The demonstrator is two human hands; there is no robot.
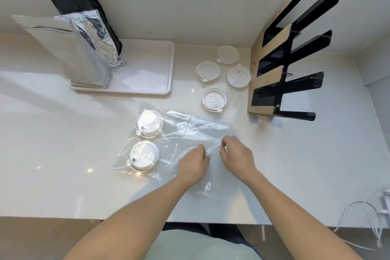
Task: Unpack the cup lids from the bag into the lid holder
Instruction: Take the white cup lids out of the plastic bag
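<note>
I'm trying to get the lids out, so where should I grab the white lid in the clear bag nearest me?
Grip the nearer white round plastic lid by its rim, reaching in from the right through the clear plastic bag, probably via the end at the hands. It lies flat, spout tab pointing left, so the right rim is free.

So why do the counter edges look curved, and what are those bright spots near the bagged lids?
Head view: the wide-angle lens bows the pale glossy countertop edges; overhead light glints off the counter and the clear plastic bag, washing out the two white cup lids inside it; both hands look sharp, not blurred.
</note>
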